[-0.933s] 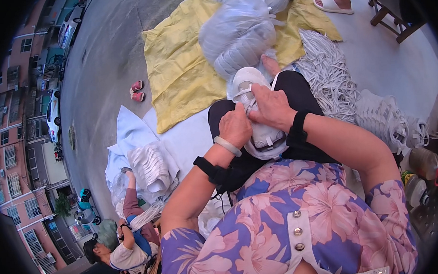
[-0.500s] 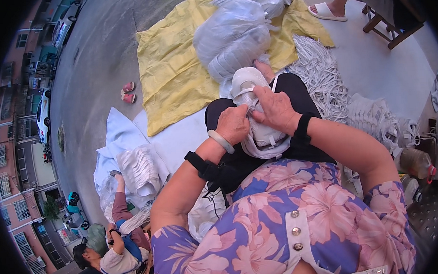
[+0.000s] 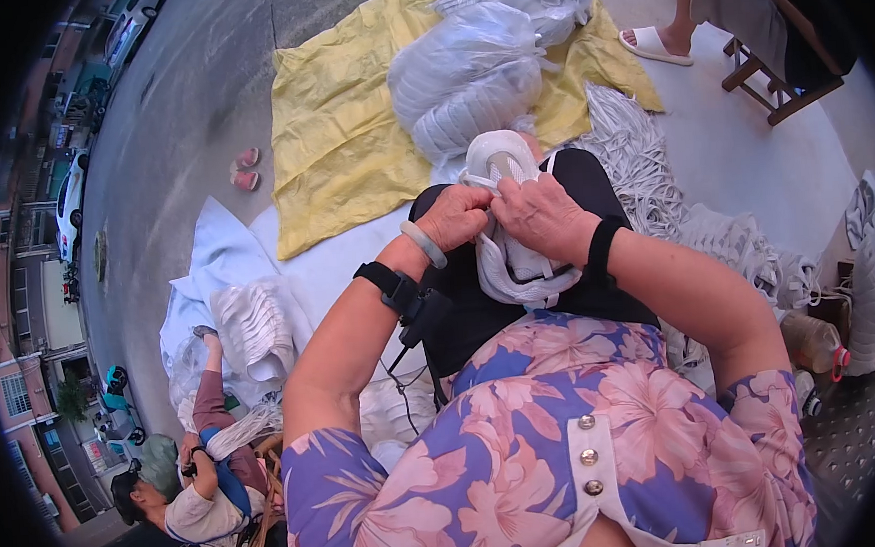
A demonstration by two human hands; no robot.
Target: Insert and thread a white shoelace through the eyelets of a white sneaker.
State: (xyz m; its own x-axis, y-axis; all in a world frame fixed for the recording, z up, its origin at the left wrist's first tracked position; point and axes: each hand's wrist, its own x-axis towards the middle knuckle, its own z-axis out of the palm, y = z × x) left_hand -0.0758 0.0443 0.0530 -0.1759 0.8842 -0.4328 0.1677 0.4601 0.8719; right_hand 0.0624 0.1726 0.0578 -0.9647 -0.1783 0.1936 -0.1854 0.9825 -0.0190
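We see the white shoe (image 3: 500,270) under both hands, on the lap (image 3: 456,297), presumably to steady it. The left hand (image 3: 457,216) and right hand (image 3: 544,217) pinch its upper; exactly which part, we cannot tell. Laces (image 3: 641,166) lie beyond the right hand, perhaps for easy reach.

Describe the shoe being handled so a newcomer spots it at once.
Start at the floral shirt, then the black trousers beyond it. On that lap, held by the left hand and right hand, sits a white shoe, toe pointing away from that shirt. Unlike the plastic-wrapped bundle ahead, it is single and unwrapped.
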